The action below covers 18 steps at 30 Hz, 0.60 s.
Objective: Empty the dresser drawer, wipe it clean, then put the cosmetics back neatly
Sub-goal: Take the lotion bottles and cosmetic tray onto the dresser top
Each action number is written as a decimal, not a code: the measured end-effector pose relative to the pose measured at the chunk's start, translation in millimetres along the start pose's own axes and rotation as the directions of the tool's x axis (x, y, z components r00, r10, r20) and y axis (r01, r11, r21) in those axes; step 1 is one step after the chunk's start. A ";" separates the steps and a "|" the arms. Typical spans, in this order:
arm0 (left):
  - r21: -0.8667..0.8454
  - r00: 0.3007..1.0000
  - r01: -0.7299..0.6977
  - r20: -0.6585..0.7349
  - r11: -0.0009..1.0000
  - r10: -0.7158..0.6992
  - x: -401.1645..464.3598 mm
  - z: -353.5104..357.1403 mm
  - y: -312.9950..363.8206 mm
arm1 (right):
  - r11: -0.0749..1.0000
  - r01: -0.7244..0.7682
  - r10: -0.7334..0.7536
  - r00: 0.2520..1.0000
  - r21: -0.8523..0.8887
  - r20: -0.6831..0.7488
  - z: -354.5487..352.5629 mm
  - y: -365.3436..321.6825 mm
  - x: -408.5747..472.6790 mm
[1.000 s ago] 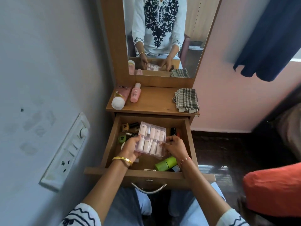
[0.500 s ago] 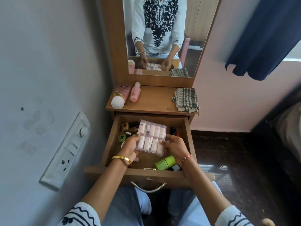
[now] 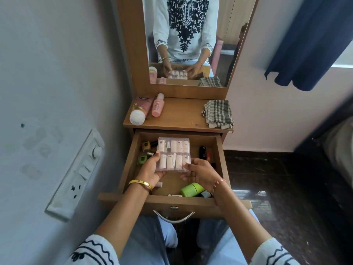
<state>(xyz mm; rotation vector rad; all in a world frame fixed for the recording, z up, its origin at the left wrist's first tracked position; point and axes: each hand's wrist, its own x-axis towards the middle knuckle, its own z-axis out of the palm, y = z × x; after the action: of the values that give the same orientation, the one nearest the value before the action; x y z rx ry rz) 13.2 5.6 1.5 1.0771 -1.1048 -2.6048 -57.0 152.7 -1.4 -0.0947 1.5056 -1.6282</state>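
Note:
The wooden drawer [image 3: 129, 163] stands pulled open below the dresser top [image 3: 181, 115]. A clear plastic box of small pale tubes [image 3: 174, 153] is held above the drawer's middle. My left hand [image 3: 150, 169] grips its near left corner. My right hand [image 3: 198, 172] holds its near right edge with curled fingers. Inside the drawer lie a green bottle [image 3: 191, 189] at the front right, small green and yellow jars [image 3: 146, 152] at the left, and dark sticks [image 3: 203, 153] at the right. A checked cloth [image 3: 218, 113] lies on the top's right end.
Two pink bottles [image 3: 147, 109] lie on the left of the dresser top. A mirror [image 3: 191, 41] rises behind it. A wall with a switch panel [image 3: 76, 175] is close on the left. Dark floor [image 3: 286, 188] and a blue curtain [image 3: 309, 41] are on the right.
The box has turned squarer to the drawer and now lies flatter. Both hands stay at its near corners, the right hand shifted a little under the edge.

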 end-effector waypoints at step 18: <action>0.110 0.999 0.008 -0.039 0.994 -0.004 1.8 -2.8 -3.0 | 1.000 0.001 0.000 1.000 0.028 -0.023 1.7 -1.2 -2.1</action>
<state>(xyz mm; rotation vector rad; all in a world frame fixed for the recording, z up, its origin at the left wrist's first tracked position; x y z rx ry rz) 14.2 5.5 -2.9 1.1489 -1.2516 -2.5422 -55.4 152.6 1.0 -0.0610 1.4993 -1.6558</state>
